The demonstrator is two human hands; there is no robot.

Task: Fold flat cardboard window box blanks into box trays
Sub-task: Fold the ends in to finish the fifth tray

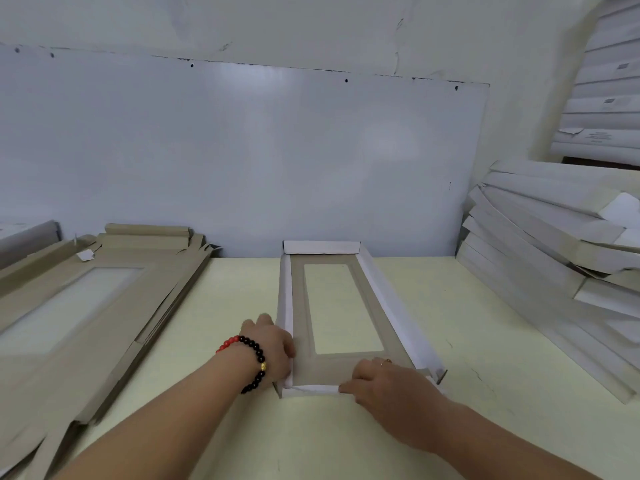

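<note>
Cardboard tray (pixel 346 367) at lower centre stood nearly formed; left hand (pixel 273 348) gripped its corner, right hand (pixel 384 384) fingers (pixel 346 388) pinched the near flap, probably tucking next.

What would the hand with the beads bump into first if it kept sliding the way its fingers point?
Probably the left wall of the box tray: the left hand is already on it, fingers pointing right.

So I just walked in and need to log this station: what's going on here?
A person is folding a cardboard window box blank into a tray on the table. Its far and side walls are already up. The left hand holds the near left corner, and the right hand presses on the near end wall. Flat blanks lie stacked on the left; folded trays are piled on the right.
</note>
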